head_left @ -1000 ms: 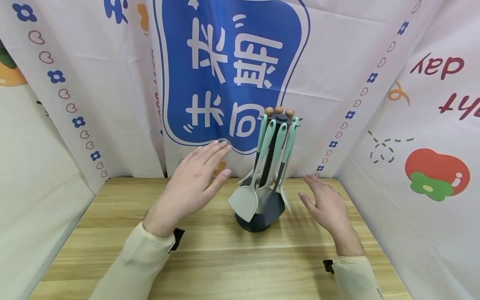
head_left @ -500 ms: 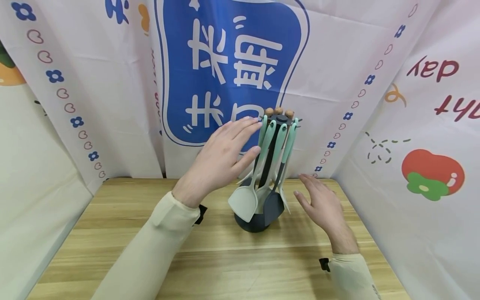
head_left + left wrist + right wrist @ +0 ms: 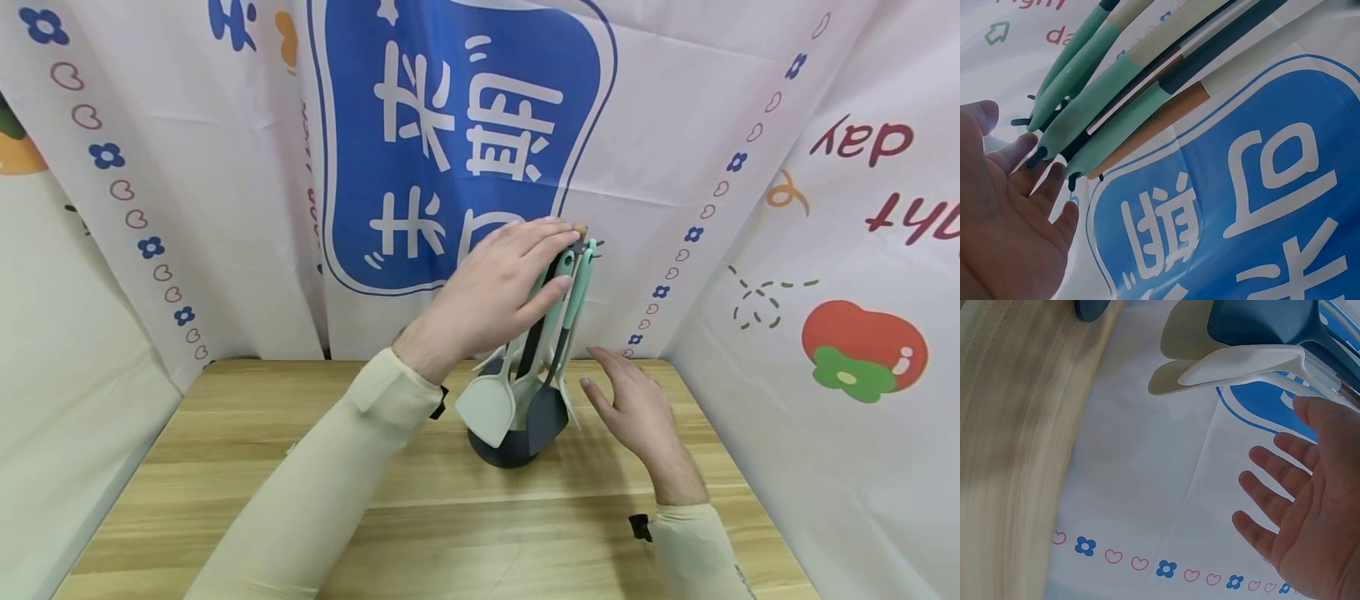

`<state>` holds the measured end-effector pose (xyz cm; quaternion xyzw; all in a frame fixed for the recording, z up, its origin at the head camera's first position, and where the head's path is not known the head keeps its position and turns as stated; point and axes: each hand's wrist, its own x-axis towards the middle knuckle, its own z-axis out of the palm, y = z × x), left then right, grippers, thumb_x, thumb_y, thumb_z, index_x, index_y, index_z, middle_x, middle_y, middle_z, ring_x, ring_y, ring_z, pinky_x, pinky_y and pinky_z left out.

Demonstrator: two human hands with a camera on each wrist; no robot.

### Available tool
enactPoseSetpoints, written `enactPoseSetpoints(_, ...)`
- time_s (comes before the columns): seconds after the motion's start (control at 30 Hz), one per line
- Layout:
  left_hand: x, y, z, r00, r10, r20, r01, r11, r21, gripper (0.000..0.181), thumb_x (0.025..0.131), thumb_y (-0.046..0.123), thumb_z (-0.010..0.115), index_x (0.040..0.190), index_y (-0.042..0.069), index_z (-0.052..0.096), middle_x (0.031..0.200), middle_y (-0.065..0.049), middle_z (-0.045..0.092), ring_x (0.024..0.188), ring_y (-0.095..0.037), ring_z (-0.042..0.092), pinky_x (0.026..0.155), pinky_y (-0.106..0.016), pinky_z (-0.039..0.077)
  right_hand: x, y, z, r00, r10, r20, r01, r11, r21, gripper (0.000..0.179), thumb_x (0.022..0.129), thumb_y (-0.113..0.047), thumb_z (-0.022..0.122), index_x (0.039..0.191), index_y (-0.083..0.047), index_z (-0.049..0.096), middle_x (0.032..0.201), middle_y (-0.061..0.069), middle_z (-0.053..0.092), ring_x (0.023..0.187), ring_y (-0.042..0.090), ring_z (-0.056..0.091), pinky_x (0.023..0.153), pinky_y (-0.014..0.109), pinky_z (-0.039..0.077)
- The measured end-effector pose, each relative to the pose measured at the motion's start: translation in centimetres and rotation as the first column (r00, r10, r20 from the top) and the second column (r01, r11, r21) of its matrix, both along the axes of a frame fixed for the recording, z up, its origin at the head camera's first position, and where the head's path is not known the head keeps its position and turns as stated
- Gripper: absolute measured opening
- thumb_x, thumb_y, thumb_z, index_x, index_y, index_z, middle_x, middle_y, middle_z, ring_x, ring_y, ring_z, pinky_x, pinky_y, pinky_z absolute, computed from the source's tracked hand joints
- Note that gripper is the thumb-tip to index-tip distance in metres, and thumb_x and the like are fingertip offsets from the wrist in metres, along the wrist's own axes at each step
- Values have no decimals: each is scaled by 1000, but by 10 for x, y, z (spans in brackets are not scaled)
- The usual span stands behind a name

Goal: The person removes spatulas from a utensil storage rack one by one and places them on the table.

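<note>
A rotating-style rack of kitchen utensils stands upright on a dark round base (image 3: 502, 452), its utensils hanging by mint green handles (image 3: 578, 292). A pale spatula (image 3: 487, 408) and a dark spatula (image 3: 548, 417) face the front. My left hand (image 3: 501, 285) is at the top of the rack, fingers extended, hiding part of the hooks and handles. In the left wrist view its fingertips reach the handle ends; whether they touch is hard to tell. My right hand (image 3: 636, 410) hovers right of the hanging heads, fingers spread and apart from them in the right wrist view.
The rack stands toward the back of a wooden table (image 3: 442, 533). A printed cloth (image 3: 660, 125) hangs close behind the table, and more cloth walls close off both sides.
My left hand has moved right and up from beside the rack to its top. My right hand has shifted slightly left. The rack stays in place.
</note>
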<state>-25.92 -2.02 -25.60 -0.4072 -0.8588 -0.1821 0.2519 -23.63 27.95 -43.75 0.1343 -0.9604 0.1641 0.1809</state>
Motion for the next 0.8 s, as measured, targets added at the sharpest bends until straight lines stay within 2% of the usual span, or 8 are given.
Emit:
enactPoseSetpoints(0.13,-5,6,0,999,-11,49,10,1000,12,59,127,41,49,181,16,47,188,-5,49,179,-24,41,154,-48,26,-2,-4,1,1000,-5,22,6,999,-41,58,120,-34,69,172,-12,57,171,21,66,157,49,65,127,73,56)
enactPoseSetpoints(0.23,-8,6,-2,998,-11,62,10,1000,16,58,128,39,48,180,15,48,188,-6,49,180,-26,40,155,-47,24,-2,-7,3,999,2,47,4,993,-118,58,121,-32,68,173,-11,56,172,22,65,158,50,63,130,73,54)
enactPoseSetpoints(0.37,-9,6,-4,999,-10,41,9,1000,16,55,128,36,47,178,14,51,187,-6,51,179,-26,41,155,-41,21,-3,-12,5,998,46,47,-30,958,-287,54,122,-24,66,172,-7,56,171,23,65,161,49,61,134,71,52)
enactPoseSetpoints(0.53,-9,5,-6,999,-5,46,4,1000,29,54,128,36,46,178,15,52,187,-5,51,179,-24,42,155,-38,20,-7,-22,8,993,116,-3,-102,859,-502,45,123,-18,63,166,-2,62,163,23,72,154,46,68,128,63,60)
enactPoseSetpoints(0.57,-9,6,-6,999,-4,49,2,999,33,54,128,36,47,178,15,52,186,-4,51,179,-24,41,155,-38,20,-8,-24,9,993,121,-7,-106,838,-535,45,123,-18,63,165,-2,63,161,23,73,152,45,70,127,58,62)
enactPoseSetpoints(0.67,-10,7,-6,999,-4,49,2,999,46,54,128,35,48,178,15,52,186,-4,52,179,-23,42,155,-38,21,-10,-31,12,991,131,2,-100,773,-627,44,123,-20,64,163,-3,65,156,23,76,148,41,74,120,32,66)
enactPoseSetpoints(0.73,-10,7,-6,999,-5,45,3,999,50,54,128,35,49,177,14,53,185,-4,53,179,-23,43,154,-38,22,-11,-36,15,989,150,20,-94,715,-693,43,123,-19,65,163,-3,66,155,25,75,144,34,76,114,18,64)
enactPoseSetpoints(0.8,-10,8,-7,999,-6,38,4,999,52,53,128,34,49,177,14,53,185,-4,54,178,-24,44,154,-39,23,-12,-41,17,985,168,34,-86,654,-752,43,121,-16,67,161,0,66,153,27,74,137,23,77,109,10,62)
